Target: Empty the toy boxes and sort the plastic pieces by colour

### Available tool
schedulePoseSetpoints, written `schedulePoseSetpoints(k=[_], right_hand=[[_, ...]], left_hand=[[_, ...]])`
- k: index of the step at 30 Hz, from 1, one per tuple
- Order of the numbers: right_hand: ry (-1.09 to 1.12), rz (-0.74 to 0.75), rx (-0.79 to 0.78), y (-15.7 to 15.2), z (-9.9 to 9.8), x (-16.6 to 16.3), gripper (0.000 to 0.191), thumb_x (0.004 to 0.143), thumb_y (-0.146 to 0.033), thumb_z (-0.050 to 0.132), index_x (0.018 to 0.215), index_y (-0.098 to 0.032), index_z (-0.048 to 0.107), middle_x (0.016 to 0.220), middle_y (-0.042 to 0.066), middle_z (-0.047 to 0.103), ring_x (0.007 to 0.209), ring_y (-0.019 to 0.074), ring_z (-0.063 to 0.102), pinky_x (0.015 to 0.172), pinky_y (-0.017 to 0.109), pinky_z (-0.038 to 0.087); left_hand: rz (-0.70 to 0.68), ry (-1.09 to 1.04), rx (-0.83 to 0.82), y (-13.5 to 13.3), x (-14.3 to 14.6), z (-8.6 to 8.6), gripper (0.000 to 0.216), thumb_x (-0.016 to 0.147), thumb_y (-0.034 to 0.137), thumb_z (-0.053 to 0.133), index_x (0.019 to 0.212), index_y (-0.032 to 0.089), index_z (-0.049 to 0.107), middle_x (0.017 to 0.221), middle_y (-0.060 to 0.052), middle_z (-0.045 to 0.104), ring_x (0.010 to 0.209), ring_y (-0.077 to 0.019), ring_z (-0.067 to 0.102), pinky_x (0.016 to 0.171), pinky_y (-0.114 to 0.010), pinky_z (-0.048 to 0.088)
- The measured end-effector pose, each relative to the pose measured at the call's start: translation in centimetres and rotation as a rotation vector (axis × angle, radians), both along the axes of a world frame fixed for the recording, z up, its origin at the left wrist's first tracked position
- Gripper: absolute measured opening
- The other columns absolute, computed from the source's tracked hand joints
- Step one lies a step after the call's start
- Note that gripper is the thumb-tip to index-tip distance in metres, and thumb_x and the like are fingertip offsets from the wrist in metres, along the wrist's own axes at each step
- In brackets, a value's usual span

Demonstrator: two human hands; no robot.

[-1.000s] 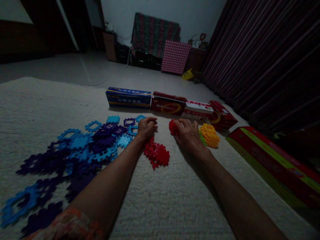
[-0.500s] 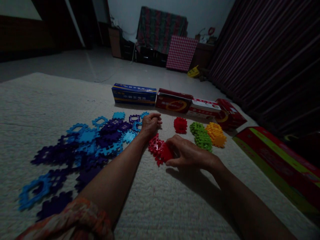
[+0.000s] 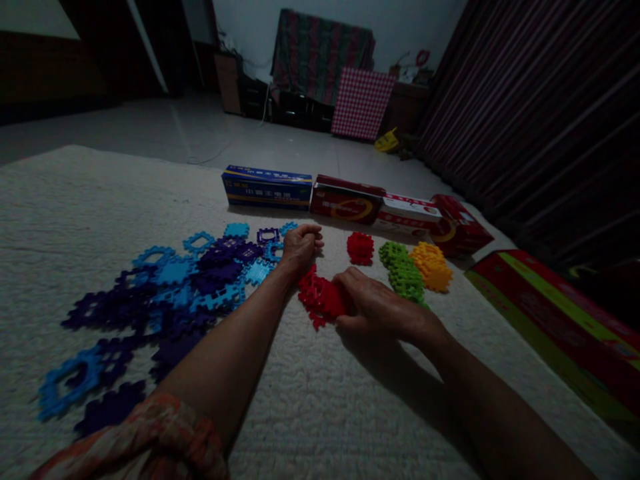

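Observation:
My right hand (image 3: pixel 367 300) has its thumb and fingers round the near end of several red interlocking plastic tiles (image 3: pixel 320 298), which stand in a slanting row on the mat. Some of these tiles have cut-out patterns. Beyond them my left hand (image 3: pixel 303 244) rests on the mat, its fingers curled in and no piece showing in them. A small stack of red tiles (image 3: pixel 361 248) lies to the right of my left hand. Past my right hand are green tiles (image 3: pixel 403 272) and yellow-orange tiles (image 3: pixel 431 267), each colour in its own pile.
Purple tiles (image 3: pixel 220 275) and light blue tiles (image 3: pixel 176 271) lie spread on the left of the pale mat (image 3: pixel 300 413). Along the far side stand a blue box (image 3: pixel 267 189), a dark red box (image 3: pixel 346 201) and a white-and-red box (image 3: pixel 409 215). A large red-and-green box (image 3: pixel 550 320) is at right.
My right hand has closed further round the red tiles, and the end tile has tipped against the others. My left hand stays in the same place.

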State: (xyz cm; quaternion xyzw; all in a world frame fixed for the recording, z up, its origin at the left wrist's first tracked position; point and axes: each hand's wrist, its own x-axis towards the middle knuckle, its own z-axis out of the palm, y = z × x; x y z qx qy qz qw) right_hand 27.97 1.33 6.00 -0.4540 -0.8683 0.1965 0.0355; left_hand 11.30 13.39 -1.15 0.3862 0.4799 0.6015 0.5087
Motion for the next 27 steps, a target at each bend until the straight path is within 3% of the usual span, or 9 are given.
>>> schedulePoseSetpoints(k=[4,12,19,27], right_hand=[[-0.016,0.023,-0.006,0.3,0.2,0.8,0.033,0.079,-0.021,0.064,0.11,-0.02,0.053,0.109,0.008,0.056,0.094,0.0207,0.057,0.083,0.033,0.045],[-0.094,0.046,0.132,-0.7,0.1,0.7,0.024,0.084,-0.018,0.062,0.107,-0.02,0.058,0.111,0.009,0.056,0.091,0.0197,0.057,0.08,0.031,0.045],[-0.098,0.061,-0.007,0.1,1.5,1.3,0.032,0.084,-0.031,0.069,0.114,-0.019,0.065,0.104,0.009,0.06,0.092,0.0218,0.061,0.082,0.032,0.048],[0.144,0.046,0.311,1.8,1.1,2.7,0.041,0.088,-0.035,0.068,0.125,-0.02,0.06,0.117,0.012,0.061,0.105,0.0261,0.059,0.092,0.041,0.05]], left_hand=[[-0.003,0.003,0.009,0.4,0.1,-0.4,0.025,0.064,0.01,0.052,0.082,0.014,0.07,0.066,-0.001,0.065,0.053,-0.0112,0.063,0.047,-0.019,0.045],[-0.029,0.072,0.058,0.0,0.3,-0.8,0.025,0.063,0.014,0.054,0.081,0.015,0.071,0.066,0.0,0.065,0.052,-0.0113,0.063,0.048,-0.02,0.048],[-0.021,0.018,0.014,-0.2,0.2,-0.1,0.022,0.06,0.014,0.06,0.079,0.015,0.071,0.066,0.0,0.065,0.052,-0.0113,0.062,0.049,-0.02,0.046],[-0.191,0.017,0.069,-1.4,-0.5,1.0,0.026,0.061,0.033,0.076,0.079,0.015,0.075,0.067,-0.004,0.07,0.059,-0.015,0.063,0.051,-0.023,0.045]])
